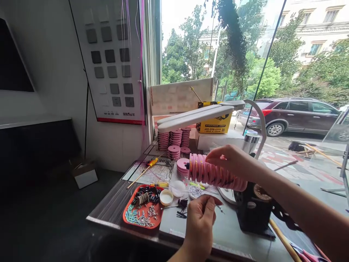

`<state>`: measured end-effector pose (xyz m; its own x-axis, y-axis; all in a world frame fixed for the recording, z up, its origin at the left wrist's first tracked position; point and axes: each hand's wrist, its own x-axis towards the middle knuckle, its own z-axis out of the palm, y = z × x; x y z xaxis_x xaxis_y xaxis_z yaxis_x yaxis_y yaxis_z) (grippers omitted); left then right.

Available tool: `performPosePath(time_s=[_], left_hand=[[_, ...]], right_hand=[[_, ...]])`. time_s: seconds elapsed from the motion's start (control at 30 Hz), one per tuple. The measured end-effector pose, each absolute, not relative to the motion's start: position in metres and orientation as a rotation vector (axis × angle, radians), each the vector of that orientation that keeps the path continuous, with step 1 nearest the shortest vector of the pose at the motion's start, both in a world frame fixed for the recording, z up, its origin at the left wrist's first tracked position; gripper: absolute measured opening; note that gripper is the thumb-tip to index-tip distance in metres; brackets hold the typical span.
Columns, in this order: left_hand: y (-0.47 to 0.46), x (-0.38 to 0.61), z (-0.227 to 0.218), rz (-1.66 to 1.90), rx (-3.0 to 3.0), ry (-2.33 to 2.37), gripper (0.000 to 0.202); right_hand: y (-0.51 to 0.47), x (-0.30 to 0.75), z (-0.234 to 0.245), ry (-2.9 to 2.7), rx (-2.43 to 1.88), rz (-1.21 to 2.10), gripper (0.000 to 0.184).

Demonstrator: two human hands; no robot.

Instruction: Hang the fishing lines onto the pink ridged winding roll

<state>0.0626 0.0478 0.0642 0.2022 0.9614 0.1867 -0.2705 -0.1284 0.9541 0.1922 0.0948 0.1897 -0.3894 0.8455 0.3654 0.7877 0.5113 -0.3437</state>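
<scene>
While looking out through a wide window (245, 54) filling the upper right of the frame, with a parked car (294, 114) beyond the glass. Below it, a grey worktable (114, 203) across the lower middle. At frame centre, a white lamp arm (196, 115) slanting over the bench, likely to light the fine work. Behind, stacks of pink spools (174, 138) waiting by the yellow box (215, 123). Centre right, a row of pink spools (215, 174) threaded side by side on a horizontal spindle, probably so each can be reached in turn. Right hand (231, 160) reaching in from the lower right, forearm stretched, fingers curled over the top of that row, gripping it. Lower left of centre, an orange tray (143, 211) keeping small metal parts and tubes together. Left hand (200, 218) rising from the bottom edge, wrist bent, thumb and fingertips pressed together, pinching a fine line too thin to make out clearly.
</scene>
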Motion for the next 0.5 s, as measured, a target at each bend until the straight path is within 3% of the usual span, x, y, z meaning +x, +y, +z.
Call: performPosePath(time_s=[0.3, 0.5], left_hand=[[0.042, 0.057, 0.061, 1.268, 1.256, 0.828, 0.037], [0.049, 0.056, 0.048, 1.259, 1.307, 0.909, 0.035]], right_hand=[[0.094, 0.192, 0.187, -2.263, -1.343, 0.221, 0.031], [0.102, 0.191, 0.181, -2.214, -1.357, 0.183, 0.021]])
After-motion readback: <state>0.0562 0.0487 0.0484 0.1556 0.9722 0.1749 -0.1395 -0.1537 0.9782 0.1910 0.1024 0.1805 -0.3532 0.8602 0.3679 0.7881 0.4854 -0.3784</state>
